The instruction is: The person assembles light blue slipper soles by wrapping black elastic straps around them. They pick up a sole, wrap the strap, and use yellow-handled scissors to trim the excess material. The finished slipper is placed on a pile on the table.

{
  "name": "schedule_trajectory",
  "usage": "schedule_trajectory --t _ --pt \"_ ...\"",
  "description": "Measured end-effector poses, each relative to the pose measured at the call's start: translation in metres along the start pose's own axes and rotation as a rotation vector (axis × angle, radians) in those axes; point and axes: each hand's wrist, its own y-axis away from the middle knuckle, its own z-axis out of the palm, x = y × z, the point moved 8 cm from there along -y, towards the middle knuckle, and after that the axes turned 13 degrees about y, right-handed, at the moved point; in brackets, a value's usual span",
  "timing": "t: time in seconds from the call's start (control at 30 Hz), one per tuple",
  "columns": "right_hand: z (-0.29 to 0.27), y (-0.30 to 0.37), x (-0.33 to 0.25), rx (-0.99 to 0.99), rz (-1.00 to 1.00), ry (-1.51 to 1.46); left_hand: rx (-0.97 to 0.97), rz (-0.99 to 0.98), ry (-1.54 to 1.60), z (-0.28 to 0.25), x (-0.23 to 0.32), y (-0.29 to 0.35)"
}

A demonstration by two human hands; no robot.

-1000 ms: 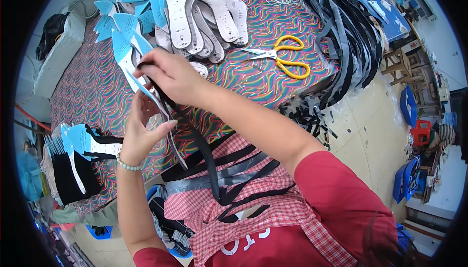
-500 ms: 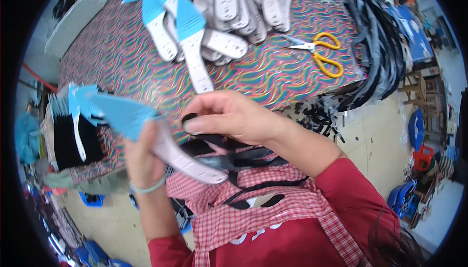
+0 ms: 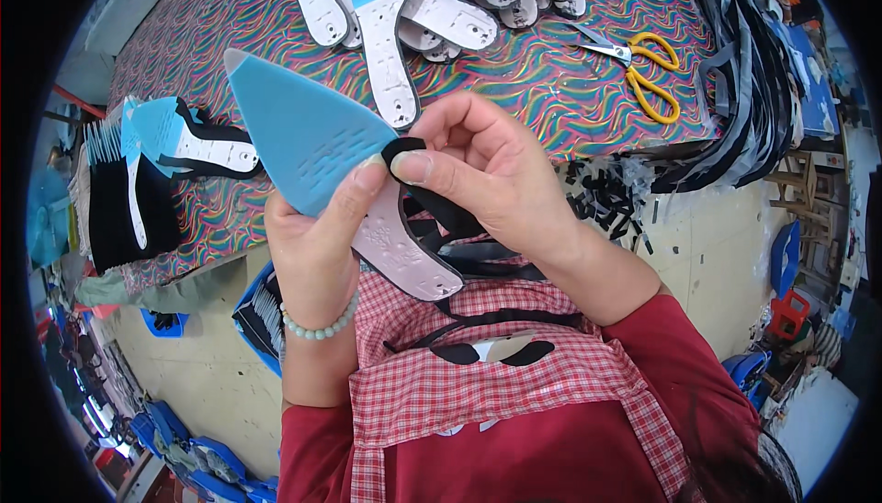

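My left hand (image 3: 312,241) grips a pointed shoe insole (image 3: 303,135) with a blue forepart and a whitish heel part. Its thumb lies on top near the middle, and the toe points to the far left. Between the thumb and fingers of my right hand (image 3: 501,172) is a black strip (image 3: 450,214), pinched where it meets the insole's right edge. The rest of that strip hangs toward my lap. Beyond my hands, a heap of similar insoles (image 3: 384,53) lies on the patterned table (image 3: 542,90).
Yellow-handled scissors (image 3: 634,57) lie open at the right of the table. Black strips (image 3: 735,90) hang over its right edge, with black scraps (image 3: 611,204) below. At the left are a black-edged insole (image 3: 216,146) and a black stack (image 3: 110,223). A blue bin (image 3: 262,319) stands below.
My left hand has brought the insole up and rightward to my right hand, turning its toe farther away. The strip in my right hand now touches the insole's edge. The view has shifted slightly.
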Motion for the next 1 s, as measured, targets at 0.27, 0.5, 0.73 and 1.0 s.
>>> schedule_trajectory --t 0.27,0.5,0.73,1.0 --pt "-0.002 0.012 -0.018 0.195 -0.342 0.437 -0.002 0.157 -0.069 0.003 0.021 0.016" --pt "0.028 -0.001 -0.038 -0.255 -0.348 0.709 -0.383 0.31 -0.109 0.034 0.039 -0.002" --pt "0.017 0.007 -0.01 -0.048 -0.233 0.229 -0.318 0.237 0.079 0.024 0.036 -0.002" --pt "0.022 0.019 -0.024 -0.046 -0.397 0.57 -0.22 0.24 0.048 0.028 0.046 0.008"
